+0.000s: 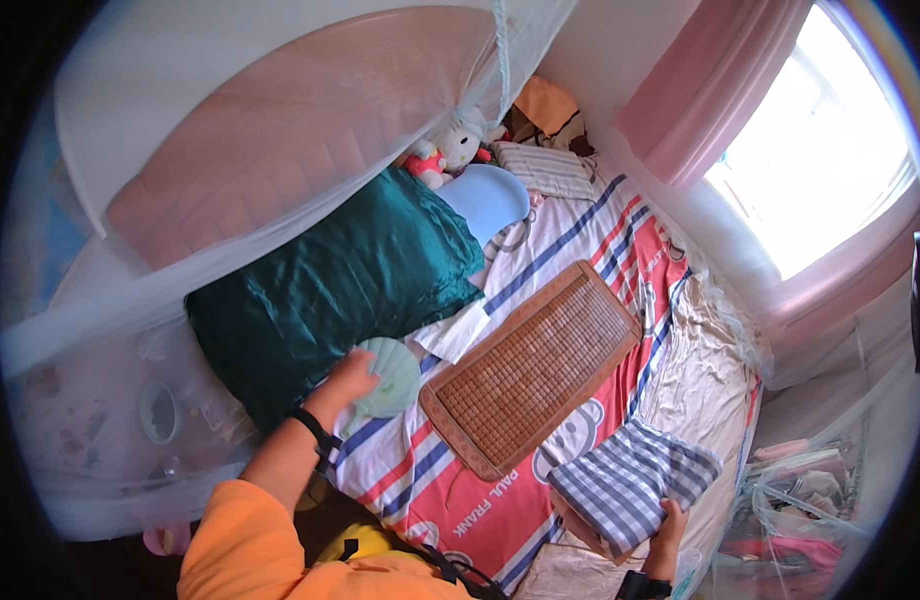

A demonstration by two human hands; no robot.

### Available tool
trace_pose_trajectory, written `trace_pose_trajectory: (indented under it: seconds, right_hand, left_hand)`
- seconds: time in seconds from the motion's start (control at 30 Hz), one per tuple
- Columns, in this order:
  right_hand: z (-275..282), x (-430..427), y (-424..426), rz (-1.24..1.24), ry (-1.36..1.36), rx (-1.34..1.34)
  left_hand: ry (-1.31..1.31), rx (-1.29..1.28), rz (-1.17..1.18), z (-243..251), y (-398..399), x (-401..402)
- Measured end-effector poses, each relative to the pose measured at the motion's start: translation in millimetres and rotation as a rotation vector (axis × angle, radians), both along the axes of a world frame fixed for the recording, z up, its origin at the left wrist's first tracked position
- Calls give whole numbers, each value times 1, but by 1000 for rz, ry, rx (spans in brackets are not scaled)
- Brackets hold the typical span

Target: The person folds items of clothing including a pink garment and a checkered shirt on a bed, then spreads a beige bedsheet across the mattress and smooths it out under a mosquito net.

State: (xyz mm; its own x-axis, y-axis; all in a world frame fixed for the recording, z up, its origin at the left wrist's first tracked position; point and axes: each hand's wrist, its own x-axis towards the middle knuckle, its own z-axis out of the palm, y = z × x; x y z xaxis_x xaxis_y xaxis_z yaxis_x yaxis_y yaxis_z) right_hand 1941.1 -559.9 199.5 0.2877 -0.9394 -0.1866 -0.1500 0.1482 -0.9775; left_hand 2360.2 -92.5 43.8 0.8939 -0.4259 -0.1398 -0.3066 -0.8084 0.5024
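My left hand (352, 376) grips the edge of a pale green, shell-shaped hand fan (392, 377), beside a dark green satin pillow (332, 292). At the lower right, my right hand (671, 523) holds the edge of a folded grey-and-white checked cloth (632, 484); brownish fabric shows under it. Between my hands lies a brown beaded mat (535, 367) with a patterned border, flat on the striped red, white and blue bedsheet (467, 517). A white paper or tissue (454, 332) sits between pillow and mat.
Beyond the pillow are a light blue curved object (490, 199), a plush toy (456, 146) and a striped folded cloth (546, 169). Mosquito netting (227, 262) hangs before the headboard (295, 127). Pink curtains (711, 82) flank a bright window (812, 142). Crumpled beige fabric (704, 345) covers the bed's far side.
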Motion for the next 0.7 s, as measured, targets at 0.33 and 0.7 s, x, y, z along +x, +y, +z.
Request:
trace_pose_trajectory:
  seconds: [0.33, 0.7]
  right_hand:
    - [90, 339, 37, 432, -98, 48]
    - [-35, 651, 0, 567, -331, 268]
  left_hand:
    - [161, 450, 327, -6, 100, 165]
    - [140, 426, 237, -53, 86, 200]
